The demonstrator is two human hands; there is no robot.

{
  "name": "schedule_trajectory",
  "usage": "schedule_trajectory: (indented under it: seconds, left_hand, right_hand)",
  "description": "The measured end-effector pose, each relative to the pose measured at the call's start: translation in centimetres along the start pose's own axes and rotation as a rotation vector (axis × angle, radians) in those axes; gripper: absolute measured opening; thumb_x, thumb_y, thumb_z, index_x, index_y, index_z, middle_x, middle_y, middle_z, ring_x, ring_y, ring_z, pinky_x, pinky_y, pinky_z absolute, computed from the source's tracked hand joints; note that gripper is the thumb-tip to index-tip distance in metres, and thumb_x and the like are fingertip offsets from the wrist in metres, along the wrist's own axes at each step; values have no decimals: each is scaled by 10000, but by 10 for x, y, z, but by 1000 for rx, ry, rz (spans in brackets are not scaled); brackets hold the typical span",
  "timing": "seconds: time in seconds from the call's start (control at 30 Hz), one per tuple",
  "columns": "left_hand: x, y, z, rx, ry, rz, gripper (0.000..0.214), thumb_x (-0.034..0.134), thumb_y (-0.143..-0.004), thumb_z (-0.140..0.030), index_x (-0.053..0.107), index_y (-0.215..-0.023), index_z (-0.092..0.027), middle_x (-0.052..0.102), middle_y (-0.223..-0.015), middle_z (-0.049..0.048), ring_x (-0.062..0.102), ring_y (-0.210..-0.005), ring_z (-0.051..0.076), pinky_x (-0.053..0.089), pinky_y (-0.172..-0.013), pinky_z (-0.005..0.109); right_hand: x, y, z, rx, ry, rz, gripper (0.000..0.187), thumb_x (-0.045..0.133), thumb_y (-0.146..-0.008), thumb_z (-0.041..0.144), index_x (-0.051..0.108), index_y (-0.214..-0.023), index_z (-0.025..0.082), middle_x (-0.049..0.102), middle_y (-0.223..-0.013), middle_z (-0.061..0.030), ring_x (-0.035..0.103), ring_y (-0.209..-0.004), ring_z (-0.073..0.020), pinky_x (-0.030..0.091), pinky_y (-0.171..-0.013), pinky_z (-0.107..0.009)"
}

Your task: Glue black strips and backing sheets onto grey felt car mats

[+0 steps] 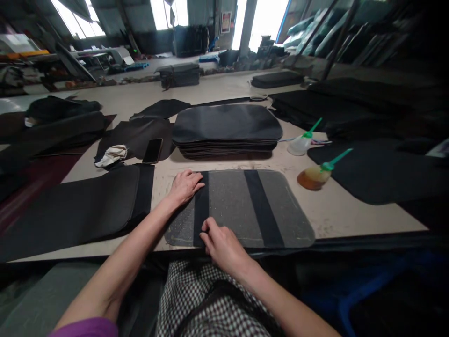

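A dark grey panel with rounded corners (231, 201) lies flat at the table's front edge. Across it run two black strips, a left strip (201, 201) and a right strip (263, 206). My left hand (185, 187) rests on the panel's upper left, fingers stretched out with their tips on the left strip. Lower down, my right hand (222, 243) is closed in a pinch over that strip's near end; whatever sits between its fingertips is hidden. Just behind the panel stands a stack of black rounded panels (228, 124).
Two squeeze bottles with green spouts, one holding clear liquid (299, 144) and one amber (315, 177), stand at right. A phone (152, 150), a crumpled white cloth (111, 156) and a large black piece (77, 206) lie at left. More black sheets (379, 164) cover the right side.
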State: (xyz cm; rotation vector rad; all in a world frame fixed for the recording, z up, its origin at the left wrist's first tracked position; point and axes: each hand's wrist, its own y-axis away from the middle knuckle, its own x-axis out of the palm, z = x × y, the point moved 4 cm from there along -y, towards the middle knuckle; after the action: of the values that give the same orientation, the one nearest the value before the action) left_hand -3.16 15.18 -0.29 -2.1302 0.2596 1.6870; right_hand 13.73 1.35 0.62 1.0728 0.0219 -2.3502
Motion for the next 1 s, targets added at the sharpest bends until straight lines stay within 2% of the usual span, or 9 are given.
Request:
schedule_trajectory:
  seconds: [0.13,0.27,0.37,0.47,0.63,0.7,0.83,0.9,1.0]
  left_hand:
    - [-1,1,-1,-4,-9,-2,361,487,-1013,-457,637,-1263,-245,683,-1295,96,490,-1233,303,363,-1015,462]
    - [0,-1,-2,-7,-17,-12,331,474,-1023,-435,649,-1234,-250,674,-1301,83,477,-1266,297,343,-1051,484]
    - [1,-7,1,-35,19,-45,277,488,-1021,-398,684,-1158,-258,644,-1300,79,458,-1291,282,341,-1080,488]
    - [-3,-16,10,-113,91,-116,207,542,-990,-360,708,-1058,-257,556,-1372,85,447,-1309,278,367,-1083,498]
    - [-34,-18,44,-311,323,-410,178,520,-960,-284,660,-1057,-232,607,-1254,94,538,-1236,243,424,-1072,445]
    - [-47,-10,55,-362,337,-462,221,477,-974,-300,633,-1104,-214,639,-1204,104,582,-1174,242,463,-1022,424]
    - [-58,12,59,-391,344,-432,253,503,-963,-337,630,-1140,-209,677,-1199,94,626,-1126,239,497,-958,393]
    - [-53,16,52,-353,344,-361,233,526,-956,-348,658,-1098,-219,702,-1164,74,637,-1117,238,499,-958,388]
    - [-38,7,37,-238,280,-258,206,537,-964,-330,690,-1053,-225,720,-1116,66,641,-1104,230,486,-991,386]
  right_hand:
    - [-1,4,9,-39,379,-25,114,501,-1024,243,587,-1086,199,744,-840,-96,728,-759,-235,393,-630,-263]
    - [3,8,15,-113,501,-36,202,438,-1009,145,635,-1015,190,746,-816,-93,731,-729,-230,391,-606,-260]
    - [5,10,17,-152,487,-38,231,456,-937,64,662,-956,166,745,-863,-99,723,-753,-219,392,-602,-265]
    - [-2,10,17,-162,429,-68,195,492,-928,126,680,-895,168,747,-878,-93,716,-779,-219,395,-622,-279]
    - [-22,14,14,-182,242,-160,207,505,-981,239,657,-846,197,742,-845,-42,703,-778,-188,374,-662,-276]
    - [-31,18,7,-187,144,-214,199,499,-1006,272,640,-884,205,727,-828,-23,689,-767,-174,365,-669,-271]
    - [-50,33,-23,-184,34,-300,260,446,-1052,314,600,-873,206,666,-757,-3,631,-682,-152,356,-656,-275]
    - [-58,41,-38,-203,35,-332,277,421,-1067,320,592,-881,205,644,-764,-6,612,-683,-151,364,-662,-282]
    - [-63,46,-46,-286,132,-336,257,402,-1069,277,614,-943,202,629,-852,-36,601,-790,-181,392,-725,-308]
